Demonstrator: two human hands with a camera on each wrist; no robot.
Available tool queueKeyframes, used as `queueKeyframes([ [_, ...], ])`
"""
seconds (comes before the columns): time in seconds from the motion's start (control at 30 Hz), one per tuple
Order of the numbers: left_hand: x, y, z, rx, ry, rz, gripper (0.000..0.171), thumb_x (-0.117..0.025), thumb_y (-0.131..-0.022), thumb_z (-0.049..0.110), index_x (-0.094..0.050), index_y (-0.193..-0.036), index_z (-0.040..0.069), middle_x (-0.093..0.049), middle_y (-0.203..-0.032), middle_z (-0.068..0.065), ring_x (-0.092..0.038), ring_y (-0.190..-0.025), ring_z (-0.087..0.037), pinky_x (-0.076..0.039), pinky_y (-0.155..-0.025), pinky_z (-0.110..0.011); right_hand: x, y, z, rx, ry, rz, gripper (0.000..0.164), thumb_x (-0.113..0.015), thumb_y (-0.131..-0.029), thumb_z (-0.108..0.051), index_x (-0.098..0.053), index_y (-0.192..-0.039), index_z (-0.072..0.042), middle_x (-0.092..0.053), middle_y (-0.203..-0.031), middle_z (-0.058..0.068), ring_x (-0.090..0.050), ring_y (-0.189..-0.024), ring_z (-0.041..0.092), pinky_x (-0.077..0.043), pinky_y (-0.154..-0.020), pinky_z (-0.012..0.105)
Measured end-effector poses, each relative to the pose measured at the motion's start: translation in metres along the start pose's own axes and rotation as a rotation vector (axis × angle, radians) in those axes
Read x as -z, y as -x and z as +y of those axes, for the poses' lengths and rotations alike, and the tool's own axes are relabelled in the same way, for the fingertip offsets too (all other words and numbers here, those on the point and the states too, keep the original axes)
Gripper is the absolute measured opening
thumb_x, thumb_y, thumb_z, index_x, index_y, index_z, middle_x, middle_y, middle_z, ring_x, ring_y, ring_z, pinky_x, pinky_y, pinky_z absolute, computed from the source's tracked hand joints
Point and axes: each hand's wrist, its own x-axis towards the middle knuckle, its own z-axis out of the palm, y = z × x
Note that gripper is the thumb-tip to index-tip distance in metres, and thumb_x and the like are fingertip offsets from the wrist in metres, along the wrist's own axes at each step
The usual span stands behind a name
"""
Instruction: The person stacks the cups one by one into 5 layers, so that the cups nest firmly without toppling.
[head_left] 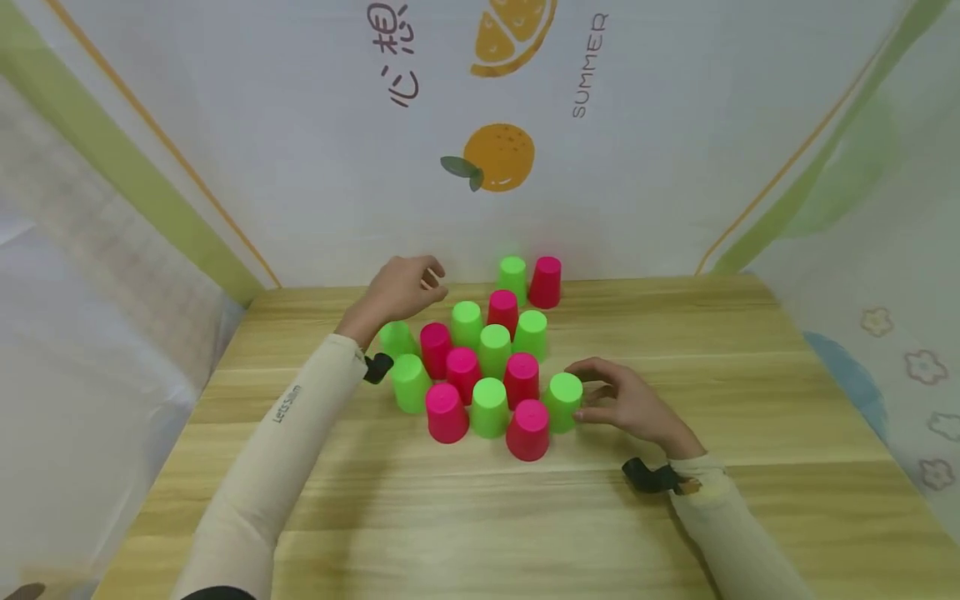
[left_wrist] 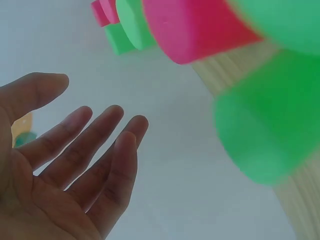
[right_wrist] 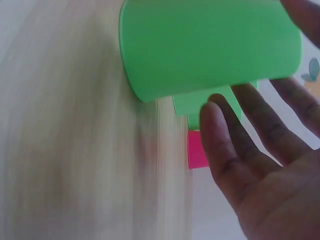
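Pink and green cups stand upside down in a close cluster on the table. My right hand (head_left: 626,404) is at the right side of a green cup (head_left: 564,403), its thumb and fingers spread loosely about it. In the right wrist view the fingers (right_wrist: 270,127) pass partly behind that cup (right_wrist: 210,47); firm contact cannot be told. Over the back left of the cluster my left hand (head_left: 401,287) hovers, holding nothing. Its fingers (left_wrist: 80,150) are spread and slightly bent in the left wrist view. Below its wrist stands a partly covered green cup (head_left: 397,340).
Behind the cluster, a green cup (head_left: 512,279) and a pink cup (head_left: 546,283) stand near the table's back edge. A pink cup (head_left: 528,431) is frontmost. The wooden table (head_left: 465,525) meets a white printed backdrop (head_left: 337,192) at the back.
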Motion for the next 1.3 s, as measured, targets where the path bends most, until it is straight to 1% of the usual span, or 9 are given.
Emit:
queueKeyframes([
  [0.2,-0.001,0.045,-0.016,0.0,0.103,0.058,0.034,-0.059,-0.098,0.022,-0.061,-0.126,0.003,-0.069,-0.124,-0.017,-0.069,-0.114,-0.033,-0.057,-0.096,-0.047,-0.005,-0.003,-0.003,-0.01,0.019,0.025,0.05,-0.083,-0.081,-0.009,-0.062,-0.126,-0.005,-0.067,-0.122,0.014,-0.064,-0.103,0.02,-0.06,-0.087,0.031],
  [0.27,-0.004,0.06,-0.021,-0.013,0.129,0.088,0.033,-0.06,-0.098,0.021,-0.062,-0.124,0.002,-0.069,-0.123,-0.016,-0.069,-0.112,-0.034,-0.057,-0.095,-0.048,-0.006,-0.003,-0.002,-0.017,0.022,0.032,0.049,-0.083,-0.081,-0.01,-0.062,-0.125,-0.006,-0.067,-0.121,0.013,-0.063,-0.104,0.02,-0.06,-0.086,0.029],
  [0.37,-0.011,0.078,-0.026,-0.039,0.141,0.134,0.031,-0.063,-0.097,0.018,-0.064,-0.122,0.0,-0.07,-0.122,-0.017,-0.07,-0.109,-0.035,-0.058,-0.092,-0.048,-0.007,-0.003,-0.002,-0.02,0.032,0.047,0.049,-0.083,-0.081,-0.011,-0.063,-0.125,-0.007,-0.068,-0.12,0.013,-0.063,-0.103,0.014,-0.06,-0.086,0.028],
  [0.53,-0.028,0.101,-0.034,-0.052,0.142,0.195,0.027,-0.066,-0.094,0.015,-0.067,-0.116,-0.001,-0.072,-0.116,-0.018,-0.073,-0.103,-0.036,-0.062,-0.082,-0.045,-0.005,-0.004,-0.001,-0.018,0.059,0.057,0.048,-0.083,-0.081,-0.013,-0.064,-0.125,-0.007,-0.069,-0.119,0.012,-0.062,-0.102,0.006,-0.059,-0.085,0.025],
  [0.63,-0.039,0.109,-0.037,-0.038,0.141,0.19,0.029,-0.067,-0.094,0.016,-0.066,-0.117,0.001,-0.072,-0.118,-0.017,-0.072,-0.105,-0.037,-0.062,-0.08,-0.044,-0.003,-0.006,-0.003,-0.013,0.066,0.052,0.046,-0.083,-0.082,-0.013,-0.064,-0.124,-0.008,-0.069,-0.119,0.011,-0.062,-0.102,0.005,-0.059,-0.085,0.025],
  [0.83,-0.058,0.118,-0.041,-0.013,0.164,0.162,0.042,-0.07,-0.092,0.021,-0.061,-0.128,0.002,-0.068,-0.128,-0.016,-0.07,-0.11,-0.037,-0.062,-0.083,-0.045,0.004,-0.012,-0.01,0.019,0.08,0.04,0.045,-0.081,-0.082,-0.009,-0.064,-0.123,-0.005,-0.069,-0.118,0.012,-0.062,-0.1,0.005,-0.059,-0.083,0.026],
  [1.07,-0.067,0.122,-0.045,0.006,0.18,0.153,0.053,-0.072,-0.091,0.022,-0.055,-0.136,0.001,-0.066,-0.131,-0.016,-0.069,-0.111,-0.036,-0.062,-0.085,-0.044,0.017,-0.023,-0.021,0.013,0.124,0.06,0.043,-0.08,-0.084,-0.009,-0.065,-0.123,-0.006,-0.07,-0.118,0.012,-0.065,-0.097,0.011,-0.058,-0.083,0.025],
  [1.2,-0.069,0.123,-0.046,0.009,0.169,0.164,0.056,-0.073,-0.09,0.022,-0.053,-0.138,0.001,-0.066,-0.131,-0.017,-0.07,-0.11,-0.036,-0.062,-0.085,-0.044,0.026,-0.031,-0.029,-0.004,0.141,0.062,0.043,-0.079,-0.085,-0.009,-0.064,-0.126,-0.004,-0.07,-0.122,0.014,-0.065,-0.099,0.012,-0.058,-0.085,0.024],
  [1.3,-0.071,0.123,-0.047,0.007,0.162,0.179,0.056,-0.074,-0.09,0.021,-0.054,-0.137,0.001,-0.066,-0.131,-0.018,-0.07,-0.109,-0.036,-0.062,-0.085,-0.045,0.033,-0.037,-0.035,-0.021,0.145,0.062,0.044,-0.077,-0.087,-0.01,-0.063,-0.128,-0.003,-0.069,-0.123,0.015,-0.065,-0.101,0.016,-0.057,-0.087,0.024],
])
